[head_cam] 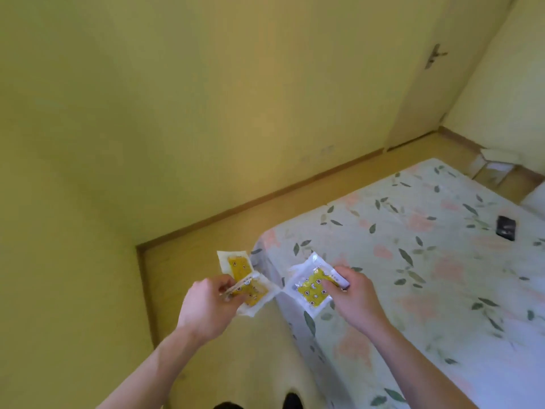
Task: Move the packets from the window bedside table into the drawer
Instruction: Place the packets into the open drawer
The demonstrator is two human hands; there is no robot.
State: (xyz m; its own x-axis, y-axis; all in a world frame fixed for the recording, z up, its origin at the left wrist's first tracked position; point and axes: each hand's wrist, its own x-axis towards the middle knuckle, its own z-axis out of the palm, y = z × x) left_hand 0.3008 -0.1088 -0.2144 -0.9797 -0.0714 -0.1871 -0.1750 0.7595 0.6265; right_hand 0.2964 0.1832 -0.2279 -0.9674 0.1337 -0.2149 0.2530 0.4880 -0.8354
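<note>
Left hand: our left hand (206,302) has its fingers curled round 2 packets (246,283), one fanned up and to the left, the other lying across it and pointing down to the right.
Right hand: our right hand (352,293) pinches a third packet (312,286) by its right edge, thumb on top, so the packet hangs out to the left of the hand.
Packets: all 3 that we can see are clear pouches with yellow patterned contents; they are in the air, between us and the near corner of the bed (413,261), touching no surface.
Surroundings: the bed with a flowered sheet fills the right side, a small dark object (506,228) lies on it far right, a door (433,78) stands in the far wall, and wooden floor (188,261) runs along the left.
Done so far: we judge the pick-up finished for these 3 packets, since both hands already carry them.
Not shown: neither the bench by the window nor the drawer is in view, so we cannot tell whether more packets wait there or whether the drawer is open.
Left to do: we reckon we must carry the packets to the drawer, get it open if it is closed with both hands full, and lay them inside.
</note>
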